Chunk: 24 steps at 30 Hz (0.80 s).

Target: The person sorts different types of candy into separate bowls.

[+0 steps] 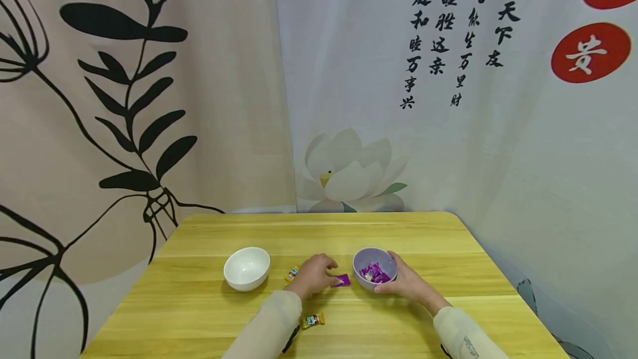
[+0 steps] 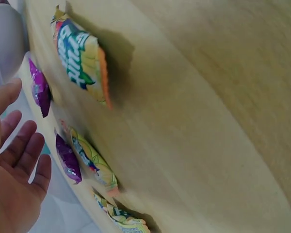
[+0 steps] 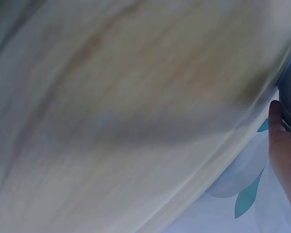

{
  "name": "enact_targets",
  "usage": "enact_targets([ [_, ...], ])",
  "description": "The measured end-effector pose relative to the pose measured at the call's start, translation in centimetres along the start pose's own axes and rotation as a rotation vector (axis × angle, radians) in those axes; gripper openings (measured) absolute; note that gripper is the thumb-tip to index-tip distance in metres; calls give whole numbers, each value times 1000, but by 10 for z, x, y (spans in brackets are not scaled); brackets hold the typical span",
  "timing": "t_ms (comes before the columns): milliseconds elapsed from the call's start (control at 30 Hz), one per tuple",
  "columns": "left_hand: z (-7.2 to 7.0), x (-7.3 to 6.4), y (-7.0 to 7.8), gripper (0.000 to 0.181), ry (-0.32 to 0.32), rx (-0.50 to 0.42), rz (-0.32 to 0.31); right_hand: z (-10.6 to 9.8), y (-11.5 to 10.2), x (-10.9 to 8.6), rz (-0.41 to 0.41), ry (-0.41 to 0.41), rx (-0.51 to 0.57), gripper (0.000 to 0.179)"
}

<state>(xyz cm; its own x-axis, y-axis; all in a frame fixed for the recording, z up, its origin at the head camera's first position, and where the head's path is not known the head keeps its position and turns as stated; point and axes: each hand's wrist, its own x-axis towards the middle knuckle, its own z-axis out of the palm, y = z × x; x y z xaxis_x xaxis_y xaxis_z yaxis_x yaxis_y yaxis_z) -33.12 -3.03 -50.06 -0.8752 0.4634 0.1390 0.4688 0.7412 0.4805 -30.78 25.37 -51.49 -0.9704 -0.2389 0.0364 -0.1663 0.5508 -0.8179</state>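
Observation:
My left hand point(image 1: 315, 276) hovers over the table, its fingers loosely spread. In the left wrist view nothing lies within that hand point(image 2: 14, 165). Close by its fingertips is a purple-wrapped candy point(image 1: 343, 280); another purple candy point(image 2: 68, 158) shows in the left wrist view. Yellow-wrapped candies lie around the hand: one point(image 1: 291, 274) behind it, one point(image 1: 313, 321) nearer the front. With thumb and fingers round its right side, my right hand point(image 1: 411, 281) holds a light purple bowl point(image 1: 361, 262). Several purple candies point(image 1: 375, 273) are inside that bowl. The right wrist view shows only part of the hand point(image 3: 285, 150).
A white bowl point(image 1: 246, 268) stands upright to the left of the candies. Everything rests on a yellow wood-grain table point(image 1: 319, 231) with rounded far corners. Behind it hangs a printed cloth point(image 1: 349, 71) with plants, a lotus and lettering.

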Motion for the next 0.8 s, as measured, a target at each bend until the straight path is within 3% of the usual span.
enact_targets([
  [800, 16, 4, -5, 31, -29, 117, 13, 1, 0, -1, -1, 7, 11, 119],
])
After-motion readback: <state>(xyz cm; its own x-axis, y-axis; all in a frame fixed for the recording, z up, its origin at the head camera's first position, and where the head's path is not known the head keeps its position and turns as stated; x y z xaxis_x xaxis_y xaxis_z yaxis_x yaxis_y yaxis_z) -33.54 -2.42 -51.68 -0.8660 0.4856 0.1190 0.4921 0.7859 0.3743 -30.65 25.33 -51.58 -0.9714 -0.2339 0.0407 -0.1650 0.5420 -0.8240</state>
